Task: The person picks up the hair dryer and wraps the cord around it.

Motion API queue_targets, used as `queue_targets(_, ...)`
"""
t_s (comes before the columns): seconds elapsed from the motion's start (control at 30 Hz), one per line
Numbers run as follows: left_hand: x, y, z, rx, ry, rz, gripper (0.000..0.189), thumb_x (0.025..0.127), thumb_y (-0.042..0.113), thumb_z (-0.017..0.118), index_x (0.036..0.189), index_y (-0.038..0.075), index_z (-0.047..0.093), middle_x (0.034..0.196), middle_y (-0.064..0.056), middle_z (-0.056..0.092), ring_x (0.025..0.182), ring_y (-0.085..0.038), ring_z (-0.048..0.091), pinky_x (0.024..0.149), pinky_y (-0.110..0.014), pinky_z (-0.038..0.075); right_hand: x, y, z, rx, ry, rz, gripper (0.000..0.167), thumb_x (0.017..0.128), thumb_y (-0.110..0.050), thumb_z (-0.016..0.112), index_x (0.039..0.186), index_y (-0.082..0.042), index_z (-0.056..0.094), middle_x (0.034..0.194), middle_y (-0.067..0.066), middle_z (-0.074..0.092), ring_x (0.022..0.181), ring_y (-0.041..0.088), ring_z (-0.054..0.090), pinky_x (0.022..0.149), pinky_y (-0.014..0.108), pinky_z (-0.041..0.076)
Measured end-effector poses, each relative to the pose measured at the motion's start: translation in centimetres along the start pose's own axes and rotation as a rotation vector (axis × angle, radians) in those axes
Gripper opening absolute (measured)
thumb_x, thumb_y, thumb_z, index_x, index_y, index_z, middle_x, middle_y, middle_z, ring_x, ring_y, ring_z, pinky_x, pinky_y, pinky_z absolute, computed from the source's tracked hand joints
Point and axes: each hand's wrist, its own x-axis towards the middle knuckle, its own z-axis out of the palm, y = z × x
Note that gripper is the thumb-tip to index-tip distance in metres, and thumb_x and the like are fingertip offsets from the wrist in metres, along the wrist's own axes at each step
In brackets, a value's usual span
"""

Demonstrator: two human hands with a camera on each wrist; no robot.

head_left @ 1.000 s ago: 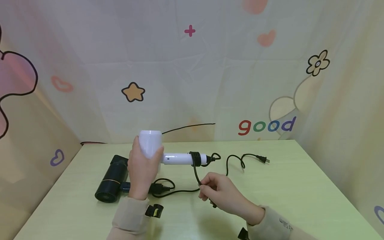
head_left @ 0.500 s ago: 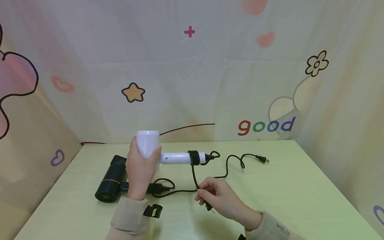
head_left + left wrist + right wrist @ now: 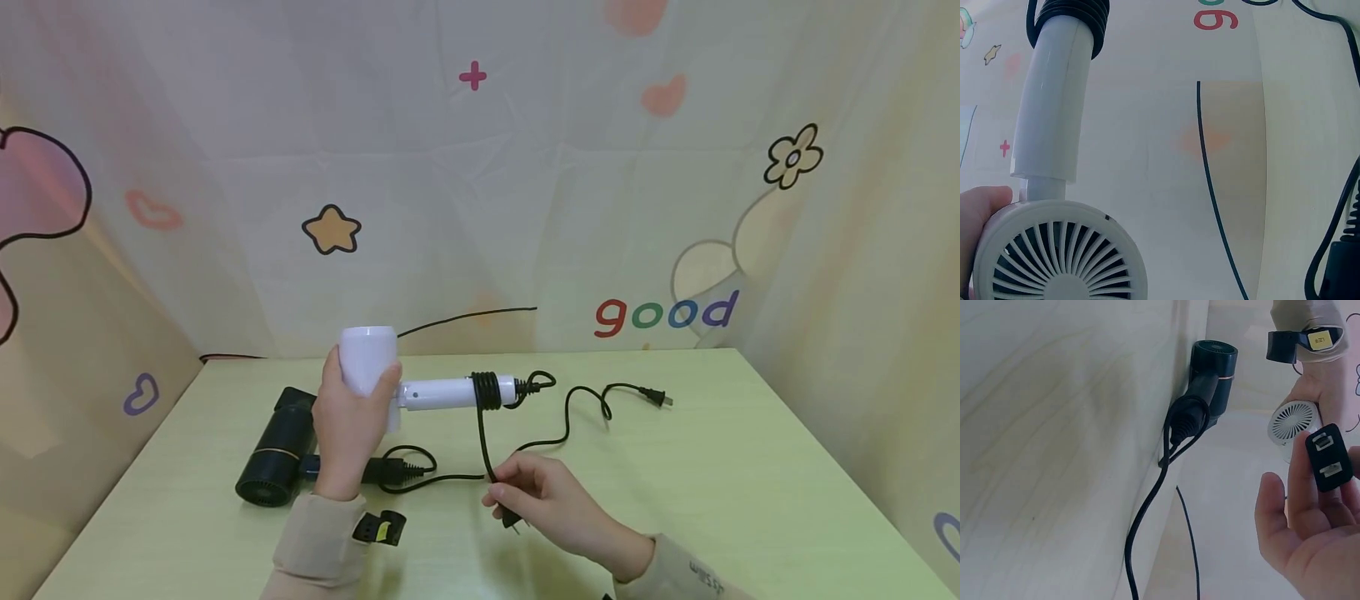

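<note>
A white hair dryer (image 3: 367, 358) is held up above the table by my left hand (image 3: 351, 433), which grips its barrel. Its handle (image 3: 437, 394) points right, with black cord (image 3: 486, 392) wound several times round the far end. From these turns the cord runs down to my right hand (image 3: 551, 504), which pinches the plug end between thumb and fingers. The two-prong plug (image 3: 512, 518) hangs just below those fingers; in the right wrist view the prongs of the plug (image 3: 1330, 456) face the camera. The left wrist view shows the dryer's slatted vent (image 3: 1063, 269).
A dark hair dryer (image 3: 276, 454) lies on the left of the table (image 3: 712, 500), behind my left forearm. Its cord (image 3: 566, 417) snakes right, passing behind my right hand, to a plug (image 3: 656, 397). A printed curtain (image 3: 450, 208) rises behind the table.
My right hand has moved slightly down and left with the plug, so more of the plug shows. The white hair dryer and left hand have shifted slightly left. The dark dryer stays put.
</note>
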Motion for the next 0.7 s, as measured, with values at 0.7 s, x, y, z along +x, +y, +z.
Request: queue_targets(0.7, -0.2, 0.3, -0.4, 0.004, -0.139, -0.105, 0.071, 0.085, 0.046, 0.064, 0.14, 0.011, 0.038, 0.12, -0.016, 0.056, 0.098, -0.033, 0.057, 0.072, -0.041, 0.052, 1.0, 2.8, -1.3, -0.072, 0.006, -0.024, 0.031, 0.091, -0.014, 0.061, 0.114, 0.006, 0.062, 0.108, 0.028, 0.065, 0.092, 0.008, 0.067, 0.078, 0.022, 0.053)
